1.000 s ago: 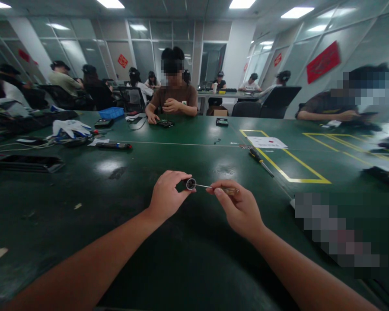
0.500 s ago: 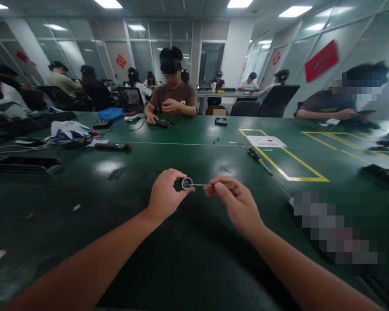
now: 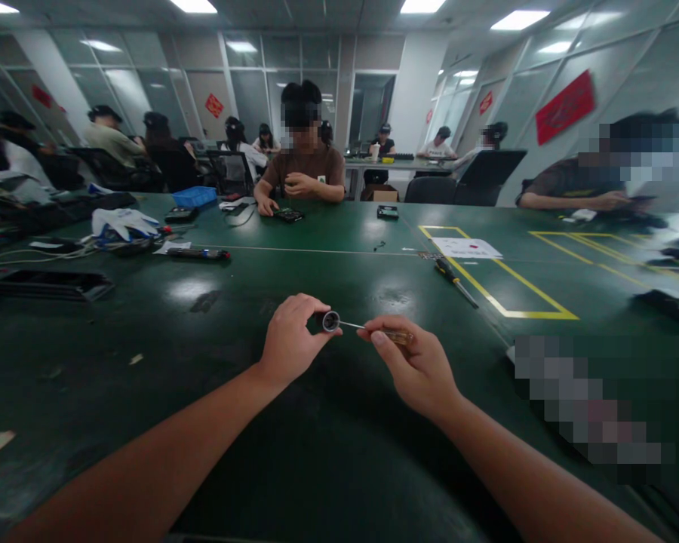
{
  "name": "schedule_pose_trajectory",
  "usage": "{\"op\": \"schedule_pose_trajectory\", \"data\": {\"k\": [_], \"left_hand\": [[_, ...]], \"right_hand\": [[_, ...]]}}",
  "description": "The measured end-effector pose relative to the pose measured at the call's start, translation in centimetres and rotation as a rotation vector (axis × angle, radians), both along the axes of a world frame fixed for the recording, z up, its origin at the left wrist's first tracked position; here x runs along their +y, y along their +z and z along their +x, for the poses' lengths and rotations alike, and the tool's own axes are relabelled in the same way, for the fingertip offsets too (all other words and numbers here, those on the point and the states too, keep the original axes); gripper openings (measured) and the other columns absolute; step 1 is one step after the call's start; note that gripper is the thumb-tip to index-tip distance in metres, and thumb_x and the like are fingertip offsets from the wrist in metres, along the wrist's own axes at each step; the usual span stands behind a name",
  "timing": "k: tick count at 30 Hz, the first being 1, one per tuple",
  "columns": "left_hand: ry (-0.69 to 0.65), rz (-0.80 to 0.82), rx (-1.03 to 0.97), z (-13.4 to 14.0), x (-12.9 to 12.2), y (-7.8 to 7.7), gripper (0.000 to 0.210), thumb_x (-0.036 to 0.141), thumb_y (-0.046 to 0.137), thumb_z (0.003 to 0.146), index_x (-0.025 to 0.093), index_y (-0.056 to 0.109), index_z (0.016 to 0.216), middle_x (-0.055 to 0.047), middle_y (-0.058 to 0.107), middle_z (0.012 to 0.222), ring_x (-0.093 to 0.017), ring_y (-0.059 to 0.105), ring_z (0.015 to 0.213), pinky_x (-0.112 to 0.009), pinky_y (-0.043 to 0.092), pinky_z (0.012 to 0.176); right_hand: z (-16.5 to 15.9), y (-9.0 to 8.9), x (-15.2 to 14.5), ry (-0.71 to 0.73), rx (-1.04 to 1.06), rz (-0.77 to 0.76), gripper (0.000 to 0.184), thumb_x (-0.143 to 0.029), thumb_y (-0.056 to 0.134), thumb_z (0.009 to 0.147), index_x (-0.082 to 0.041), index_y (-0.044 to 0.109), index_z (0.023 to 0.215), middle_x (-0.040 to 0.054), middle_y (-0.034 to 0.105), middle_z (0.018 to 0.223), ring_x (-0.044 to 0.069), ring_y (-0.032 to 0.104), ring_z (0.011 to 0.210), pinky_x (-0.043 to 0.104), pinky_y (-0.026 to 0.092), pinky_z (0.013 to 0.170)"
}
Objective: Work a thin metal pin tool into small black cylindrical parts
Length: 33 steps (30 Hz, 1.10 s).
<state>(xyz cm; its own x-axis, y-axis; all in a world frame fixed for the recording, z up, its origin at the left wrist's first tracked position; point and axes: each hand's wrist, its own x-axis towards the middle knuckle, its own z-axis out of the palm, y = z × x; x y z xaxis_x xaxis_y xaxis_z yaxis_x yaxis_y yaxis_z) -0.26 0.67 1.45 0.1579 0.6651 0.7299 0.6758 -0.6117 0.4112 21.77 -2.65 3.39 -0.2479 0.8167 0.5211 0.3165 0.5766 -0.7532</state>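
Between the thumb and fingers of my left hand (image 3: 291, 335) is a small dark cylinder (image 3: 330, 321) with a pale round rim, its open end turned toward me and slightly right. My right hand (image 3: 413, 362) is closed around the amber handle of a thin screwdriver (image 3: 397, 336). The metal shaft points left and its tip reaches the cylinder's rim; whether it goes inside I cannot tell. Both hands are held over the green table (image 3: 294, 467).
A yellow-black screwdriver (image 3: 456, 282) lies right of my hands, near a paper sheet (image 3: 467, 247) and yellow tape. White gloves (image 3: 125, 225), a red-tipped dark tool (image 3: 198, 254) and a blue bin (image 3: 193, 197) are at left. Across the table a person (image 3: 302, 162) handles a dark device.
The cylinder has turned slightly in my left hand, its open end facing more to the right. The screwdriver's shaft now slants, with more of its handle showing. The view has shifted slightly.
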Motion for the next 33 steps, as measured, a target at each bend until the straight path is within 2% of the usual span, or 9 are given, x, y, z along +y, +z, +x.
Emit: {"op": "schedule_pose_trajectory", "data": {"k": [11,24,33], "left_hand": [[0.026,-0.012,-0.004,-0.04,-0.01,-0.01,0.032,0.028,0.088,0.075,0.019,0.064,0.094,-0.004,0.068,0.095,-0.023,0.064,0.091,-0.037,0.049,0.081],[0.017,0.003,-0.003,0.12,-0.09,0.11,0.032,0.027,0.088,0.075,0.019,0.064,0.094,-0.004,0.069,0.095,-0.023,0.064,0.091,-0.038,0.05,0.082],[-0.001,0.002,0.007,0.06,-0.17,0.12,0.03,0.026,0.086,0.077,0.019,0.065,0.096,-0.004,0.069,0.096,-0.023,0.064,0.093,-0.039,0.05,0.083]], "right_hand": [[0.04,0.32,-0.1,0.007,-0.096,0.084,0.015,-0.026,0.059,0.099,-0.024,0.07,0.109,0.0054,0.078,0.099,0.021,0.074,0.088,0.035,0.056,0.08],[0.01,0.18,-0.18,-0.042,-0.077,0.09,0.014,-0.025,0.059,0.098,-0.024,0.069,0.107,0.0055,0.079,0.099,0.021,0.075,0.089,0.033,0.056,0.075],[0.14,0.22,-0.22,0.001,-0.072,0.064,0.014,-0.027,0.057,0.1,-0.024,0.068,0.108,0.0047,0.079,0.097,0.02,0.074,0.085,0.034,0.056,0.076]]}}
